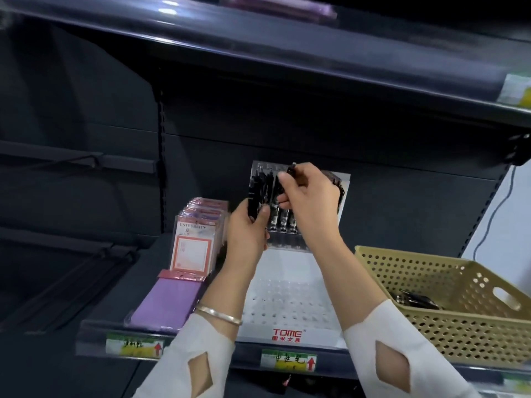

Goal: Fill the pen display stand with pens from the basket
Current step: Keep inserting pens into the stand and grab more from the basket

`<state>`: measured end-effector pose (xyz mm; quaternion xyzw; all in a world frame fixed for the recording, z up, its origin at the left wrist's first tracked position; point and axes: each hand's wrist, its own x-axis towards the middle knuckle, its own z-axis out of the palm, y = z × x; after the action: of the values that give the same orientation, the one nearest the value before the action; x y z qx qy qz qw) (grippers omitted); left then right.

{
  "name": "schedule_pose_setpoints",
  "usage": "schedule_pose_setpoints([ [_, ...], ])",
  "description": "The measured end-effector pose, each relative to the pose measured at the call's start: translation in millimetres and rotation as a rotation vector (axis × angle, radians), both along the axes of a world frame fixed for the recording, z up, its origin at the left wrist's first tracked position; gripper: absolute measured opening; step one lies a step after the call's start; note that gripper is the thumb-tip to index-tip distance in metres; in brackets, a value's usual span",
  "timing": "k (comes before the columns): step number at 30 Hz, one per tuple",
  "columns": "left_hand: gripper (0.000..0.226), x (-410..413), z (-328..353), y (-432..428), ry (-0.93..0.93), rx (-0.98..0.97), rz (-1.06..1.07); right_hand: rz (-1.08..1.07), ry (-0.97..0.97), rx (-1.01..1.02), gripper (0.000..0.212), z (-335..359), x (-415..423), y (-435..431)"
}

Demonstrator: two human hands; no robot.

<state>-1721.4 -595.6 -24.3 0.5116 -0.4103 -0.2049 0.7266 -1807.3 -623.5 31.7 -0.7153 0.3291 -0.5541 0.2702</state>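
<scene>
1. Display stand (287, 308): on the shelf (94, 334); rear rows hold stocked pens (283, 224), front holes bare.
2. Left hand (247, 231): grip curled round a bundle of black pens (254, 206), before the rear rows.
3. Right hand (311, 202): grip pinches one black pen (292, 168) above those rows.
4. Basket (431, 328): just right of the stand; loose pens (416, 301) inside.

- Pen display stand (287, 333): front lip of the white base carries "TOME" in red capitals. A row of four red Chinese characters stands directly beneath; they are too small to read with certainty.
- Card pack (192, 245), foremost of the row left of the stand: "UNIVERSITY" printed across the top, with the character "京" below it.
- Centre shelf-edge label (288, 361): handwritten "中性笔", then a red upward arrow.
- Left shelf-edge label (134, 346): handwritten characters, illegible; red upward arrow at its right end.
- Upper shelf label (517, 90): blurred, unreadable.
</scene>
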Motion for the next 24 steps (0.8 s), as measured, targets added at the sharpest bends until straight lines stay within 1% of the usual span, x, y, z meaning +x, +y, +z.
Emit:
schedule_pose_setpoints([
  [2, 0.01, 4, -3, -3, -0.043, -0.026, 0.025, -0.038, 0.08, -0.027, 0.018, 0, 4, -7],
  [4, 0.007, 6, -7, -4, -0.014, -0.033, -0.001, -0.1, 0.156, -0.079, 0.026, 4, 7, -12],
  [8, 0.01, 11, -9, -5, 0.081, -0.028, -0.089, -0.343, 0.516, -0.262, 0.036, 9, 14, -23],
  [10, 0.013, 14, -6, -7, 0.123, -0.04, -0.101, -0.388, 0.588, -0.328, 0.039, 10, 17, -29],
  [14, 0.013, 18, -5, -10, 0.19, -0.028, -0.125, -0.409, 0.742, -0.289, 0.04, 10, 21, -39],
  [17, 0.009, 20, -9, -10, 0.186, 0.011, -0.137, -0.367, 0.762, -0.243, 0.038, 13, 22, -42],
  [21, 0.006, 23, -10, -9, 0.198, 0.032, -0.189, -0.245, 0.653, -0.141, 0.022, 22, 17, -45],
  [24, 0.011, 24, -10, -8, 0.183, 0.055, -0.202, -0.268, 0.625, -0.123, 0.021, 21, 19, -45],
])
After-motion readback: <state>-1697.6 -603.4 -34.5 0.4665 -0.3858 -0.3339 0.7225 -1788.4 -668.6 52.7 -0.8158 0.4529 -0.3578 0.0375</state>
